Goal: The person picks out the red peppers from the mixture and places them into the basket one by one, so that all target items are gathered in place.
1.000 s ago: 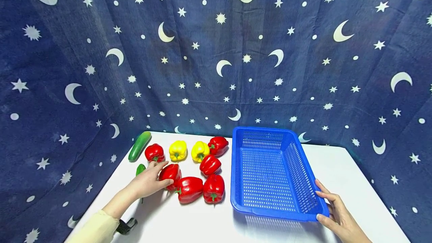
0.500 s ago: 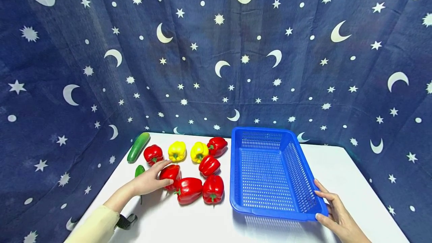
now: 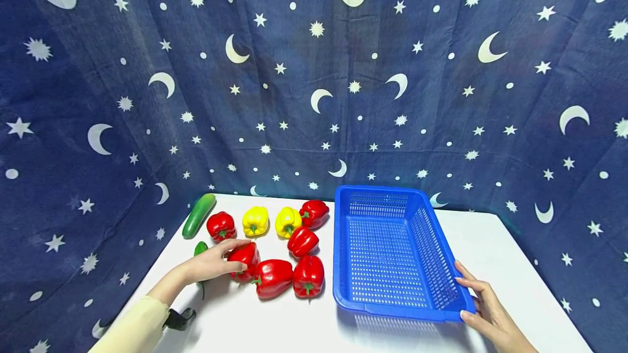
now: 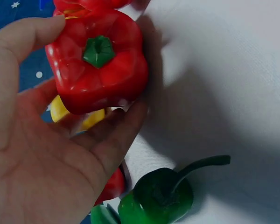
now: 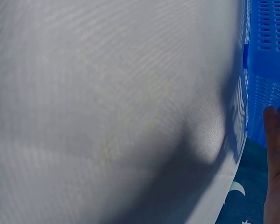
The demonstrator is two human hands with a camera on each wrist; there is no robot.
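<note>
My left hand (image 3: 211,263) grips a red bell pepper (image 3: 243,261). In the left wrist view, the thumb lies on one side of that pepper (image 4: 100,70) and the fingers on the other, its green stem facing the camera. At the right, my right hand (image 3: 493,309) holds the near right corner of a blue perforated basket (image 3: 399,312), thumb at the front rim and fingers along the side. The right wrist view catches only part of the right hand (image 5: 277,154) beside the blue basket wall (image 5: 268,65).
Several red bell peppers (image 3: 273,278) and two yellow ones (image 3: 255,220) lie between hand and basket. A cucumber (image 3: 198,215) is at the far left, with a green pepper (image 4: 156,196) near the left hand. A starry blue curtain (image 3: 294,70) closes off the white table's back.
My left hand has closed in around the red bell pepper, which has shifted slightly left, away from its neighbour. The right hand stays at the basket corner. The head view has drifted a little.
</note>
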